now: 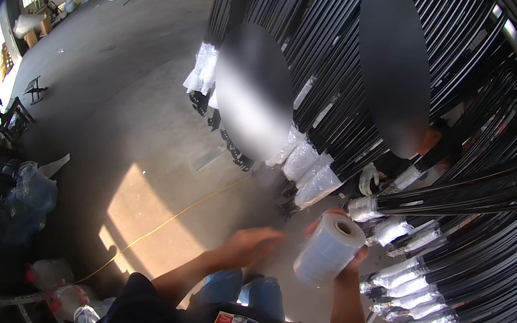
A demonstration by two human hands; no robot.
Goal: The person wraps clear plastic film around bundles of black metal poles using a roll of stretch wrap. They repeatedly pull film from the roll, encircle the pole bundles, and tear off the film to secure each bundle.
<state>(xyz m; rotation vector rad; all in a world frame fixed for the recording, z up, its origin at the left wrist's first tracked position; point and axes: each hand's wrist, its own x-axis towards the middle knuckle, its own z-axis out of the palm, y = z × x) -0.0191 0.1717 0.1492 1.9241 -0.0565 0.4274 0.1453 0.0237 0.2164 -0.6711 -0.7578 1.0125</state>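
A roll of clear stretch film [326,254] is tilted in front of me, the hole of its core facing up and right. My right hand [357,258] is closed around it from behind and from the side, most of the palm hidden by the roll. My left hand [257,243] hovers just left of the roll, apart from it. Its fingers look stretched out and hold nothing visible, though motion blurs them. Bundles of long black strips [471,189] lie to the right of the roll, their near ends wrapped in clear film [364,208].
A co-worker's gloved hand [370,178] is among the bundles beyond the roll. More film-wrapped ends [313,180] line the rack's left side. On the floor, a yellow cord [168,216] crosses a sunlit patch. Crumpled plastic [30,191] lies far left, near a small stool [35,89].
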